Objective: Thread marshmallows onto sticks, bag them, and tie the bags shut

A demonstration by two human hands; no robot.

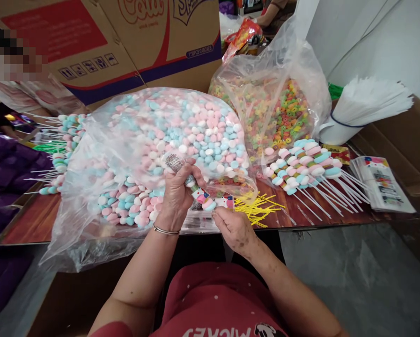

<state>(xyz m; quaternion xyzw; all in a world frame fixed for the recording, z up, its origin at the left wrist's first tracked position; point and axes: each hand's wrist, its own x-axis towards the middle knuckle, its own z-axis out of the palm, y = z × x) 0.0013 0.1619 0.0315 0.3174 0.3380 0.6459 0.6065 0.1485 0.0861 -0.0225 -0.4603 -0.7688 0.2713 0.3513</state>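
Observation:
My left hand (179,189) is closed around a small printed plastic bag (173,161), its clear end sticking up past the thumb. At the bag's lower, colourful end shows a marshmallow skewer (209,205) with pink, white and blue pieces, partly inside the bag. My right hand (235,229) pinches at the near end of this skewer; the stick itself is hidden by the fingers. Beneath my hands lies a stack of flat printed bags (202,221) at the table edge. Yellow twist ties (257,208) are spread to the right of it.
A large clear bag of pastel marshmallows (160,126) fills the middle; a bag of ring gummies (283,112) stands behind. Finished-looking skewers (304,166) are piled right, beside more printed bags (381,185) and a mug (339,128) of white sticks. Another person's arm (271,14) shows behind.

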